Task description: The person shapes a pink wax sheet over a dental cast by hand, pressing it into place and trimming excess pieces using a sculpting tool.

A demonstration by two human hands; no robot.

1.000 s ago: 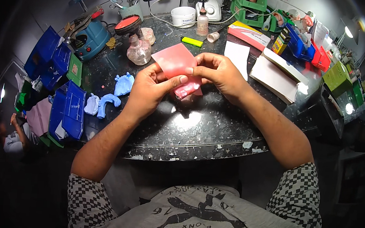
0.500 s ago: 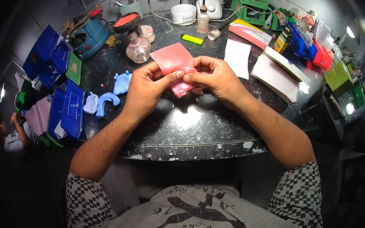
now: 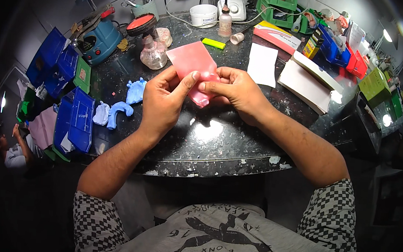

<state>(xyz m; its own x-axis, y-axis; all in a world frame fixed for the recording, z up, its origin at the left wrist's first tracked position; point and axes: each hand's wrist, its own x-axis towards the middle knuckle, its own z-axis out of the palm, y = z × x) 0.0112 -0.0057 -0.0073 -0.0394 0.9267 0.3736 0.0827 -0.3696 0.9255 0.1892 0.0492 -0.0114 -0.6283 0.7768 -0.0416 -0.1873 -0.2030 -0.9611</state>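
Observation:
Both of my hands are closed on a pink wax sheet above the black worktop. The sheet's upper part is flat; its lower part is crumpled and bent over something I cannot make out. My left hand grips its left side, thumb on top. My right hand pinches the crumpled part, thumb on top and fingers curled behind. Blue moulded pieces and a horseshoe-shaped one lie to the left, beside a paler piece. Beyond my hands are a yellow-green lighter and a glass burner.
Blue boxes line the left, near a teal machine. At the back stand a white tub and a bottle. Right are paper, a long open box and a black bin. A co-worker is at far left.
The pink sheet has tilted slightly and its top edge has risen. My left thumb has shifted up and left along it; my right hand keeps pinching the crumpled part.

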